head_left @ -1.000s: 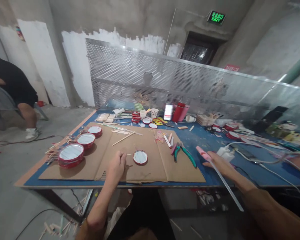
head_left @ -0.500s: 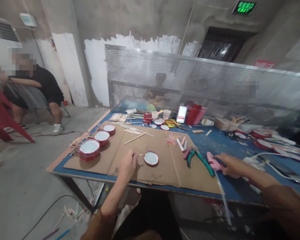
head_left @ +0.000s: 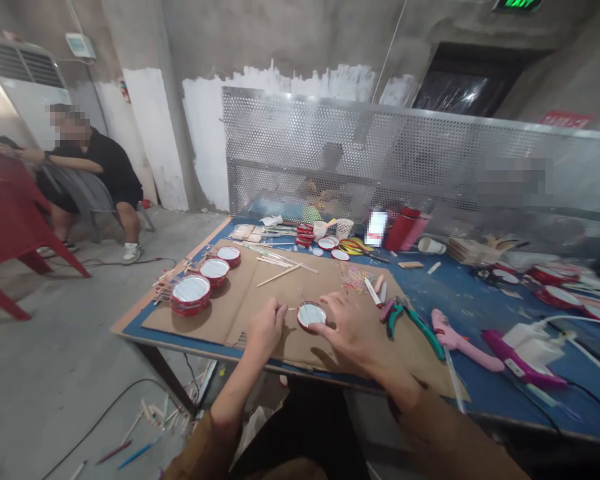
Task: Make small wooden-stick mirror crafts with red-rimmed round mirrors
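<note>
A small red-rimmed round piece with a pale top lies on the brown cardboard. My right hand is at its right side, thumb and fingers spread around the rim. To its left, my left hand is closed with fingertips pinched; a tiny pale bit shows by them, but what they hold is too small to name. The pink glue gun rests on the blue table at the right, beside teal-handled pliers. Stacked red round pieces stand on the cardboard's left side.
Thin wooden sticks and a white marker lie on the cardboard. Behind are cups, scissors, a lit phone and a red bottle. A purple power strip sits right. A person sits at left.
My right hand has let go of the pink glue gun and moved left to the round piece, its fingers now spread. The left hand stays closed beside it. The view has shifted slightly.
</note>
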`<state>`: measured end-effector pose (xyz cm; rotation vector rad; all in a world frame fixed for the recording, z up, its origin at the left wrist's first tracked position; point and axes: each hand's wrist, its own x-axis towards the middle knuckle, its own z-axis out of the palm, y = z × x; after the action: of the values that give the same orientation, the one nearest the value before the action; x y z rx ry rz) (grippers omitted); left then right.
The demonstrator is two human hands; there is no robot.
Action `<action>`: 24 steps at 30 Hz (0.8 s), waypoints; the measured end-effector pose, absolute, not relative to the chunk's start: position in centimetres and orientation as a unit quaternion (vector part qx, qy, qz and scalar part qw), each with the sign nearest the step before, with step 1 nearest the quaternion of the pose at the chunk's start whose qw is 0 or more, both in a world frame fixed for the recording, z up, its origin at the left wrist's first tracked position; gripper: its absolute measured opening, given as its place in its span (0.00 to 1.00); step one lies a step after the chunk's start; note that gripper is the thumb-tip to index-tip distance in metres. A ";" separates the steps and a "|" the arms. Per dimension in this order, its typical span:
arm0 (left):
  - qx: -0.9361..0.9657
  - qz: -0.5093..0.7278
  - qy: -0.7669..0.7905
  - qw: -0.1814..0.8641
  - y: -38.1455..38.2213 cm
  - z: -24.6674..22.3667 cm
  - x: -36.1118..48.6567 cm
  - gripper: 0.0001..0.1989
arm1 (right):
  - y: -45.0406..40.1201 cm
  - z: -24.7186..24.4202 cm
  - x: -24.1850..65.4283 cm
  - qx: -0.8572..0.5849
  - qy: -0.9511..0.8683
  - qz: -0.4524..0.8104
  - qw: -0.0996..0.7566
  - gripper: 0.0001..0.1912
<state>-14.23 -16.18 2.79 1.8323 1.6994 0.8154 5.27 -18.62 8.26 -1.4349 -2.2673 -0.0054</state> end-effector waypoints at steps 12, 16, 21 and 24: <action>0.642 0.313 0.648 0.263 -16.5 3.2 -13.9 0.11 | -15.4 6.5 2.7 -0.422 -0.852 0.099 0.293 0.16; 0.627 0.334 0.643 0.287 -15.8 3.0 -14.0 0.11 | -15.2 6.1 4.8 -0.496 -0.815 0.081 0.288 0.18; 0.607 0.311 0.648 0.340 -14.6 3.3 -14.1 0.10 | -15.0 4.7 6.6 -0.501 -0.790 0.114 0.335 0.16; 0.624 0.270 0.664 0.311 -14.1 3.9 -13.8 0.10 | -14.9 3.8 5.9 -0.502 -0.788 0.103 0.342 0.13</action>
<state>-13.76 -14.07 3.91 1.6475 1.7536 0.7120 5.92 -14.95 3.82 -1.3061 -2.0485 0.2672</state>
